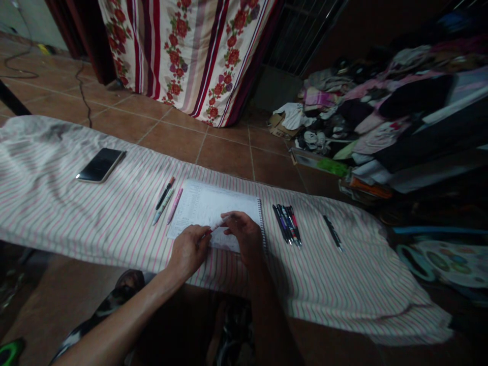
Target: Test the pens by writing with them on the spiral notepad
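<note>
Over a spiral notebook (213, 195) with writing on its page, a light-coloured pen (218, 222) lies slanted between my two hands. My left hand (191, 248) pinches its lower left end. At the upper right end, the curled fingers and thumb of my right hand (246, 235) close on the pen; its tip is partly hidden there. Left of the notebook are a pink pen (175, 206), a pale patterned pen (163, 207) and a black pen (164, 195). A bunch of several pens (287, 224) sits to the right, and one dark pen (333, 234) lies farther right.
A striped cloth (335, 284) covers the long narrow table. Toward its left end rests a dark-screened phone or tablet (101, 165). Beyond are tiled floor (224, 147), a floral curtain (190, 56) and a heap of clothes (366, 107) at the right.
</note>
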{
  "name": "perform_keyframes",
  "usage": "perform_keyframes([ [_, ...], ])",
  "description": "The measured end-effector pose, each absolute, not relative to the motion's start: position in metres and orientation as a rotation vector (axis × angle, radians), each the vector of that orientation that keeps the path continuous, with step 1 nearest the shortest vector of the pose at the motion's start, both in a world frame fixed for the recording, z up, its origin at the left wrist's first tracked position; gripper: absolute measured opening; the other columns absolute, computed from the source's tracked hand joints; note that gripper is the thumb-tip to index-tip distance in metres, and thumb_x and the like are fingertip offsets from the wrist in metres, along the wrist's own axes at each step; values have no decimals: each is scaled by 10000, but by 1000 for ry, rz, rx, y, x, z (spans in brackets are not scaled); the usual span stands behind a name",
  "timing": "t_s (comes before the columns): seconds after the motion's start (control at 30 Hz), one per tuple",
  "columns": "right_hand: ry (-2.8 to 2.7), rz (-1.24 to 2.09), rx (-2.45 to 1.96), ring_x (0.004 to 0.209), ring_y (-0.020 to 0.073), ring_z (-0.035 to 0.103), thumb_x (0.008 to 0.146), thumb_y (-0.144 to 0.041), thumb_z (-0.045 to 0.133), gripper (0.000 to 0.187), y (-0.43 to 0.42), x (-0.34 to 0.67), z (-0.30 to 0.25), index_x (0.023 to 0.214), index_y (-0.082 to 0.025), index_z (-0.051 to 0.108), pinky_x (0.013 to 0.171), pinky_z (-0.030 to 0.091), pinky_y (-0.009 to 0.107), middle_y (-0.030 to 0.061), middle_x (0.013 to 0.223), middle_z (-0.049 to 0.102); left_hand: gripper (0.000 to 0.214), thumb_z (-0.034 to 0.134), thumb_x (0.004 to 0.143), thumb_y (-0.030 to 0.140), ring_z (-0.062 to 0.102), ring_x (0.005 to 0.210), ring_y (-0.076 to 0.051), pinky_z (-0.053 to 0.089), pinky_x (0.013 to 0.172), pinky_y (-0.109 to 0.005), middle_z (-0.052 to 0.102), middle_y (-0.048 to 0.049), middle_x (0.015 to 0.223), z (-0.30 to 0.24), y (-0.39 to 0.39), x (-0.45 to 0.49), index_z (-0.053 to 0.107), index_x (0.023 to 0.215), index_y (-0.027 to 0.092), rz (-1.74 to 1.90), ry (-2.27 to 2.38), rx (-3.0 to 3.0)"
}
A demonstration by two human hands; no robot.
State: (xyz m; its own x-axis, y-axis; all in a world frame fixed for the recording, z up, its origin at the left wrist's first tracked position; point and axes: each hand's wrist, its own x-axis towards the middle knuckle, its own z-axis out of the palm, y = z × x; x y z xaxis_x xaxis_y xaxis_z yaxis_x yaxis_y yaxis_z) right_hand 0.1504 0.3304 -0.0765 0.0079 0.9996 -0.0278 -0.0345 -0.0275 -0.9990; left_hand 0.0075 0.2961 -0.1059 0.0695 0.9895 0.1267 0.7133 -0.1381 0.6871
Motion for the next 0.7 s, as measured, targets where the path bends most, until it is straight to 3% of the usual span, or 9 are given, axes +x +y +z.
perform_keyframes([
  [0.17, -1166, 1296, -1169, 708, 163, 659, 728, -379, 614, 286, 331, 153, -76, 959, -209, 621, 540, 490, 241, 50, 896, 687, 239, 432, 844, 233, 584, 794, -173, 445, 705, -277, 648, -45, 814, -105, 296, 7, 630, 957, 164, 830, 1679, 1914],
  [0.47, -1215, 1234, -1223, 670, 152, 648, 704, -354, 645, 177, 331, 153, -78, 781, -195, 651, 536, 493, 235, 23, 756, 684, 229, 438, 839, 228, 581, 810, -178, 444, 715, -282, 647, -39, 812, -104, 297, 7, 631, 949, 176, 825, 1667, 1924],
  [0.7, -1180, 1289, -1170, 729, 164, 660, 743, -384, 597, 271, 330, 156, -77, 950, -213, 632, 558, 496, 246, 51, 902, 689, 240, 438, 840, 234, 586, 808, -181, 447, 718, -287, 651, -47, 822, -105, 297, 6, 628, 970, 163, 838, 1673, 1911],
])
